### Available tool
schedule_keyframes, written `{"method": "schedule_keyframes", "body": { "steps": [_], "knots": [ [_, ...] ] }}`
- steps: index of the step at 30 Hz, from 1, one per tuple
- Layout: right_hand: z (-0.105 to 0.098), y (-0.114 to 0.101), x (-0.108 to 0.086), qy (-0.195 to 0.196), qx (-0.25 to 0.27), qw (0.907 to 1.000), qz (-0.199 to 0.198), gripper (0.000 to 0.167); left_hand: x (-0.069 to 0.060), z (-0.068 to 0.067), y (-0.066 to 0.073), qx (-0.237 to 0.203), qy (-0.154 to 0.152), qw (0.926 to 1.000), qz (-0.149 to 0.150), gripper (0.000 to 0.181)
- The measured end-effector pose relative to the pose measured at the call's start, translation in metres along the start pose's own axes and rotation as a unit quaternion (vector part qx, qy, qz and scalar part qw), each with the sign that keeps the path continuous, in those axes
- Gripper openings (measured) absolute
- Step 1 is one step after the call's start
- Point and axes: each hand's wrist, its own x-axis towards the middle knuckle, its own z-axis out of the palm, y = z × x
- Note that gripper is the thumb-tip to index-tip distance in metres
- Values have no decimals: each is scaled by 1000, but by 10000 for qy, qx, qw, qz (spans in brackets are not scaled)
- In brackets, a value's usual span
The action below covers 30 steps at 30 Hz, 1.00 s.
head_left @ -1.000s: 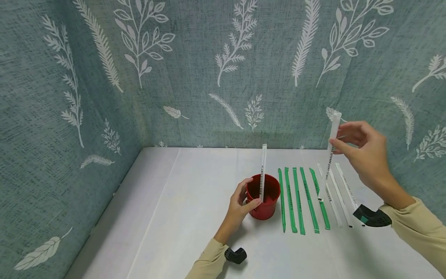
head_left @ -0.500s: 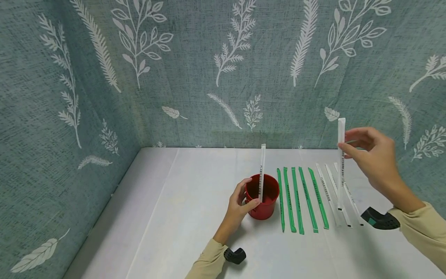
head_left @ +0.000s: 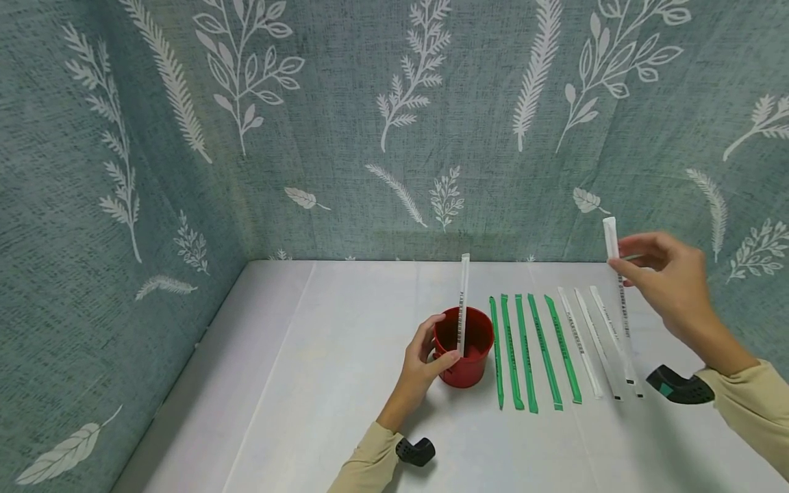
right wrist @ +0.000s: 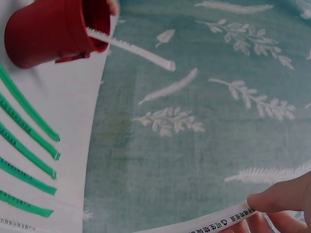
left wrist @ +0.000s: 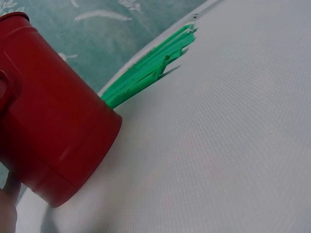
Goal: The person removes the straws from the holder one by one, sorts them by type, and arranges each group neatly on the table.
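Observation:
My left hand (head_left: 419, 366) grips the near left side of a small red bucket (head_left: 466, 373), thumb and fingers at its rim. One white paper-wrapped straw (head_left: 464, 291) stands in the bucket, its top sticking well out. Over at the right, my right hand (head_left: 672, 281) pinches another white wrapped straw (head_left: 611, 239) near its upper end, between thumb and fingers. Printed lettering shows on this straw (right wrist: 214, 224) in the right wrist view. Its lower end overlaps the rightmost lying white straw; whether they touch I cannot tell.
Several green wrapped straws (head_left: 527, 356) lie side by side on the white table (head_left: 320, 383), right of the bucket. Beyond them lie 3 white wrapped straws (head_left: 581, 342). A leaf-patterned teal cloth (head_left: 345, 150) hangs behind the table and on the left.
My right hand has moved right and slightly down with its straw, from over the green and white straws to the row's right end. The left hand and bucket have stayed put.

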Motion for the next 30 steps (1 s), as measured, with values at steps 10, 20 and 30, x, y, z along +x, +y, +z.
{"method": "schedule_keyframes", "body": {
  "steps": [10, 20, 30],
  "knots": [
    [-5, 19, 3, -303, -343, 9988, 171, 32, 0, -2, -1, 65, 30, 10000, 20, 62],
    [-9, 49, 8, -441, -472, 9962, 583, 33, 0, -1, 1, 8, -6, 10000, 67, 61],
    [-9, 74, 13, -545, -903, 9900, 935, 36, 0, 1, 1, 55, 34, 10000, 15, 60]
  ]
}}
